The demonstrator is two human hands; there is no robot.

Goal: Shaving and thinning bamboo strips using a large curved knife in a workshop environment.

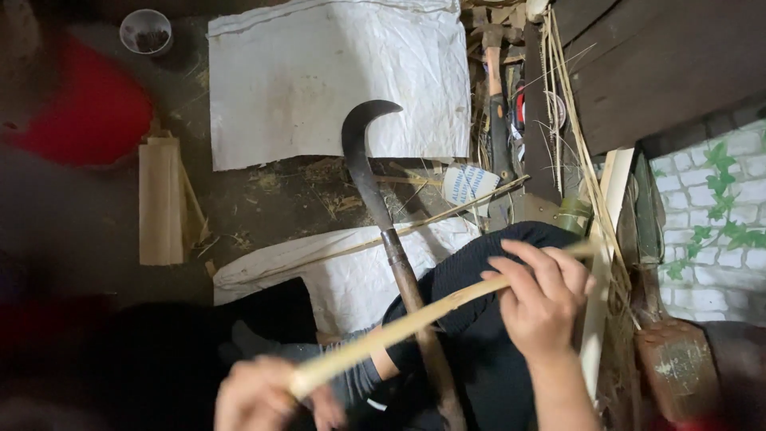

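Craft workshop: billhook [375,172], bamboo strips [574,136], scattered shavings [335,187].

Bamboo strip [415,315] across billhook [383,215]; sack [335,80] behind; plank [159,199] left.

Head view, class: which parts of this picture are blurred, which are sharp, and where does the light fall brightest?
In the head view, the left hand and the red shape at upper left are smeared by blur; the curved knife and the right hand gripping the pale stick look sharp; the white sheet is brightest, while the lower left corner is dark.
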